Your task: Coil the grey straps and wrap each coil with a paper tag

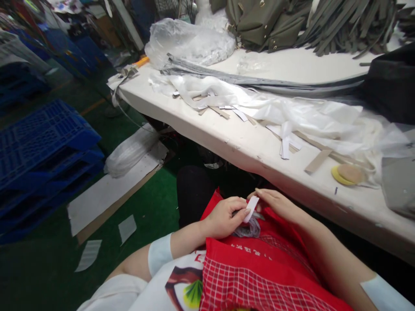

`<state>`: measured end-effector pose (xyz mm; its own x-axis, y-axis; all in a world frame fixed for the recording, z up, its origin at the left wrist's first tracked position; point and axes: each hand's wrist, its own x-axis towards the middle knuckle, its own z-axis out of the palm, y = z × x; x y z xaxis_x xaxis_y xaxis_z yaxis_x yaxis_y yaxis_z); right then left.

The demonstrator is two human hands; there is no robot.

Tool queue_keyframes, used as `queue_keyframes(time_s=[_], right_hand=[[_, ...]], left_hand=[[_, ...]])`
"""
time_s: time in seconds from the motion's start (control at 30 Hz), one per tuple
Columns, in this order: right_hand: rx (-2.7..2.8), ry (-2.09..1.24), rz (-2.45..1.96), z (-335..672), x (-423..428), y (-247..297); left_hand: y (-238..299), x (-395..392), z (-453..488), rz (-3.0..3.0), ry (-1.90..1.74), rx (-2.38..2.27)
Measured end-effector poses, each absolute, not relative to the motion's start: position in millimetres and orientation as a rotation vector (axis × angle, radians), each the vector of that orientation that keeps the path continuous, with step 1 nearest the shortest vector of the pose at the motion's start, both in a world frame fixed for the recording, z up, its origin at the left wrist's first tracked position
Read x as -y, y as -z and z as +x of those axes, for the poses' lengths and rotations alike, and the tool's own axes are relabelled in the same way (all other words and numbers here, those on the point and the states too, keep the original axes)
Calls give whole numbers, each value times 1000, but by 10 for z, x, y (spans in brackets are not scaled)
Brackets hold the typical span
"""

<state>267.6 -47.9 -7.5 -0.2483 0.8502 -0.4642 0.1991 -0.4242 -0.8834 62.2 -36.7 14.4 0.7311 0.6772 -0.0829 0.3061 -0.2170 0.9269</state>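
Observation:
My left hand (225,217) is curled shut over my lap, pinching a thin grey strip (248,226) that loops down onto a red bag (256,268). My right hand (280,205) meets it from the right, fingers pressed together on a small white paper tab (252,208) at the strip's end. Both hands hover just below the front edge of the white worktable (259,151).
The table carries clear plastic sheeting (292,110), paper scraps, long grey strips (259,82), a yellow sponge (346,175), olive bags (269,21) and black fabric (392,82). Blue plastic pallets (42,155) stand at the left. Cardboard and paper lie on the green floor (106,194).

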Motion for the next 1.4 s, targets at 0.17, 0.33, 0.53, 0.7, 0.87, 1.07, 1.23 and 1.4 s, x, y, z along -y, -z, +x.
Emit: queue_keyframes(time_s=[0.17,0.33,0.53,0.7,0.87,1.07,1.23,1.4], right_hand=[[935,-1910,-1389,2431,578,249],[922,-1653,-1462,2330,609,300],[1156,-1259,-1588,2334,648,195],[1310,-1162,-1602,2381,659,159],[1238,-1498,-1489,2591,652,105],[1277,-1648,-1515,2718,627,-93],[1241,-1734,-1573,2694,553,-56],[1267,-1806,-1521,2708,496,4]], left_hand=[[-132,382,605,1820,-435,-756],[-108,436,601,1790,-460,-850],[-107,477,630,1738,-520,-1046],[-89,420,700,1705,-407,-1041],[-59,391,786,1602,-398,-1078],[-101,428,842,1514,-473,-1136],[-121,483,833,1554,-540,-1230],[-142,524,812,1595,-527,-1200]])
